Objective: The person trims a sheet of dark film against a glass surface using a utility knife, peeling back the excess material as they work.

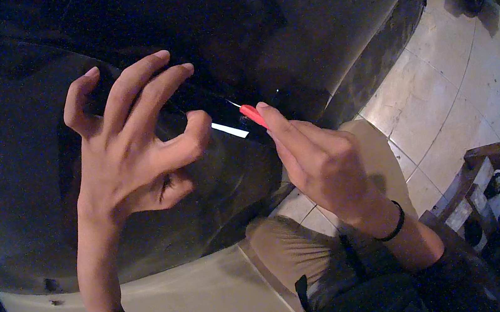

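Your right grip (320, 153) pinches a thin-tipped red tool (252, 116) at its fingertips; whether your left grip (131, 143) holds the white strip (229, 130) just right of its curled index finger, I cannot tell. This looks like fine positioning; the next move calls for a steady right pinch.
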The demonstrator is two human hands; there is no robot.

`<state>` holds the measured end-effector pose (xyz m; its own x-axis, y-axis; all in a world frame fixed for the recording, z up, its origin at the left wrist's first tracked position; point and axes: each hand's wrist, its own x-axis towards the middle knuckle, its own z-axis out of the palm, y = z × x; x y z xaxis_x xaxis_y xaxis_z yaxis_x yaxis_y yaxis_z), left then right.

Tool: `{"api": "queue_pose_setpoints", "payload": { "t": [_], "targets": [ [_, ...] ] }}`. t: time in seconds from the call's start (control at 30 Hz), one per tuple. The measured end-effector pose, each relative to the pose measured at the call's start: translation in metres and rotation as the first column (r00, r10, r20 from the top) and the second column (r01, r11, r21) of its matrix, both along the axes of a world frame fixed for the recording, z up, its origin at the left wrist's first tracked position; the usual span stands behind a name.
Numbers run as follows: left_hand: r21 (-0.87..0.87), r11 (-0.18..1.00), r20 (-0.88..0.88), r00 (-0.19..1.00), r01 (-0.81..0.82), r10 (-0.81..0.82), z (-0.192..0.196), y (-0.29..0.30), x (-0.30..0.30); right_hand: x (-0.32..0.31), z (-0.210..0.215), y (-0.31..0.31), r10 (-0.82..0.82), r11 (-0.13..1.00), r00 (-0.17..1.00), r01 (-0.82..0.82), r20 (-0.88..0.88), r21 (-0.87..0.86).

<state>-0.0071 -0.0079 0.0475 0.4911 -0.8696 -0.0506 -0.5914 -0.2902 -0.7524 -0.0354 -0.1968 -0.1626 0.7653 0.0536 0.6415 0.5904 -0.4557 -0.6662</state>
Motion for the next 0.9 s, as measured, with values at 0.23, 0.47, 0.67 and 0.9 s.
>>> {"api": "queue_pose_setpoints", "payload": {
  "t": [0.23,0.47,0.67,0.9],
  "targets": [
    [0.019,0.999,0.021,0.999,-0.026,0.026,0.001,-0.001,0.0,-0.002,0.002,0.001,0.021,1.0,1.0,-0.02,-0.013,0.018],
    [0.023,1.0,0.025,1.0,-0.019,0.018,0.0,-0.002,0.001,0.006,-0.019,0.005,-0.085,0.995,0.991,0.089,0.102,-0.036],
    [-0.003,1.0,0.016,1.0,-0.02,0.02,-0.002,0.001,0.0,0.001,-0.037,0.003,-0.076,0.996,0.994,0.08,0.085,-0.047],
    [0.02,0.999,0.007,0.999,-0.037,0.037,0.0,-0.001,0.0,-0.001,-0.063,-0.001,-0.085,0.993,0.993,0.091,0.087,-0.071]
  ]
}}
